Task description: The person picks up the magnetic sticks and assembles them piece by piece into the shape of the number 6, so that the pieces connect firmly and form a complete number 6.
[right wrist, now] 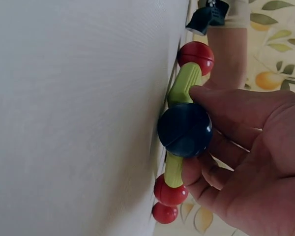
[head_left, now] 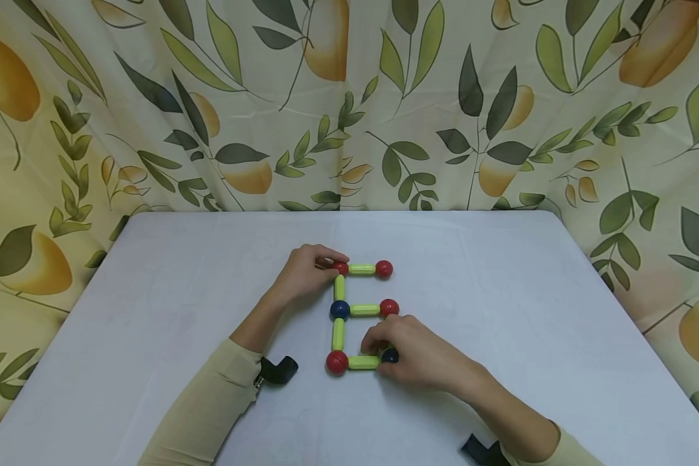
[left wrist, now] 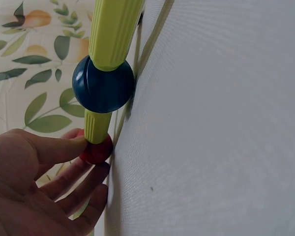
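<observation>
Several yellow-green ribbed rods and red and dark blue balls lie joined on the table in the shape of an E. My left hand (head_left: 307, 270) pinches the red ball (head_left: 341, 268) at the far left corner; in the left wrist view the thumb (left wrist: 64, 147) and fingers meet round it. A dark blue ball (head_left: 340, 309) joins the middle of the upright. At the near right end, my right hand (head_left: 425, 349) holds another dark blue ball (right wrist: 185, 130) between thumb and fingers, on the end of the bottom rod (head_left: 364, 362). A red ball (head_left: 337, 362) forms the near left corner.
Red balls end the top bar (head_left: 384, 269) and the middle bar (head_left: 389, 307); the right hand lies just in front of the latter. A white cloth covers the table (head_left: 151, 310). Behind hangs a curtain (head_left: 408, 103) printed with leaves and fruit. Black wrist mounts (head_left: 278, 371) sit at both sleeves.
</observation>
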`<action>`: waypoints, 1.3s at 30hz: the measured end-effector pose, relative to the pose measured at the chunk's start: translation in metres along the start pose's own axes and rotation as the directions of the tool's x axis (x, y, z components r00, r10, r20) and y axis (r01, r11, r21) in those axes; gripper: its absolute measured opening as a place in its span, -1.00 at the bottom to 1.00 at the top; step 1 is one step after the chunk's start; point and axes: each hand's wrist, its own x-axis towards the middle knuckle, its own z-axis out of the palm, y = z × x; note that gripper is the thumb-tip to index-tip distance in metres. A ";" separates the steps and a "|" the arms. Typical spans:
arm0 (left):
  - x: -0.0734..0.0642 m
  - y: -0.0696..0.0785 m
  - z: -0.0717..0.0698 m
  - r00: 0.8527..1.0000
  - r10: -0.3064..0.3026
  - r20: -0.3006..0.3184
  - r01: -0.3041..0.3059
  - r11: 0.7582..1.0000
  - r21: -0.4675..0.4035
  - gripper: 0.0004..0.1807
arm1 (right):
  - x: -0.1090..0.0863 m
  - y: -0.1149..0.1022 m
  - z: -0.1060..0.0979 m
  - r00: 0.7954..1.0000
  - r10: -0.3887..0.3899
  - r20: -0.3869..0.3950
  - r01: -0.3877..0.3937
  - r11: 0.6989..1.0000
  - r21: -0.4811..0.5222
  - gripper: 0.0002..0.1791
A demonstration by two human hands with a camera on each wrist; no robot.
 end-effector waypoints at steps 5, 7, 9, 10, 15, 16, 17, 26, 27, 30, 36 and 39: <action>0.000 0.000 -0.001 1.000 0.007 -0.002 -0.007 1.000 0.004 -0.72 | 0.001 0.000 0.001 1.000 -0.024 -0.007 0.024 1.000 -0.016 -0.72; 0.000 0.000 -0.002 1.000 0.010 -0.004 -0.010 1.000 0.007 -0.72 | 0.001 0.000 0.002 1.000 -0.028 -0.008 0.028 0.999 -0.020 -0.72; 0.000 0.001 -0.002 1.000 0.010 -0.005 -0.010 1.000 0.008 -0.72 | 0.002 0.000 0.002 0.999 -0.034 -0.012 0.034 0.999 -0.020 -0.73; 0.000 0.001 -0.002 1.000 0.012 -0.004 -0.012 1.000 0.010 -0.72 | 0.002 0.000 0.002 0.999 -0.039 -0.014 0.039 0.999 -0.018 -0.73; -0.001 0.002 -0.004 1.000 0.006 -0.006 -0.006 1.000 0.013 -0.72 | 0.002 -0.001 0.002 0.999 -0.033 -0.013 0.033 0.999 -0.003 -0.74; -0.001 0.003 -0.004 1.000 0.006 -0.007 -0.006 1.000 0.014 -0.72 | 0.002 -0.001 0.001 1.000 -0.028 -0.011 0.028 1.000 0.000 -0.74; -0.001 0.003 -0.004 1.000 0.005 -0.009 -0.005 1.000 0.014 -0.72 | 0.003 -0.001 0.001 1.000 -0.021 -0.008 0.021 1.000 0.002 -0.74; 0.000 0.001 -0.005 1.000 0.009 -0.011 -0.009 1.000 0.024 -0.73 | 0.000 -0.001 -0.005 1.000 -0.021 0.002 0.021 1.000 -0.013 -0.70; 0.000 0.000 -0.005 1.000 0.010 -0.011 -0.010 1.000 0.026 -0.72 | -0.001 -0.001 -0.006 1.000 -0.021 -0.002 0.021 1.000 -0.023 -0.69; 0.001 0.000 -0.006 1.000 0.007 -0.008 -0.007 1.000 0.017 -0.73 | -0.004 -0.002 -0.010 1.000 -0.014 -0.016 0.014 0.999 -0.047 -0.62; 0.001 -0.001 -0.004 1.000 -0.007 -0.013 0.007 1.000 0.010 -0.73 | -0.008 0.000 -0.014 0.998 0.053 -0.037 -0.055 0.997 -0.056 -0.54; 0.003 -0.001 -0.001 1.000 0.001 -0.013 -0.001 1.000 0.018 -0.73 | -0.011 0.003 -0.016 0.994 0.089 -0.055 -0.093 0.994 -0.057 -0.51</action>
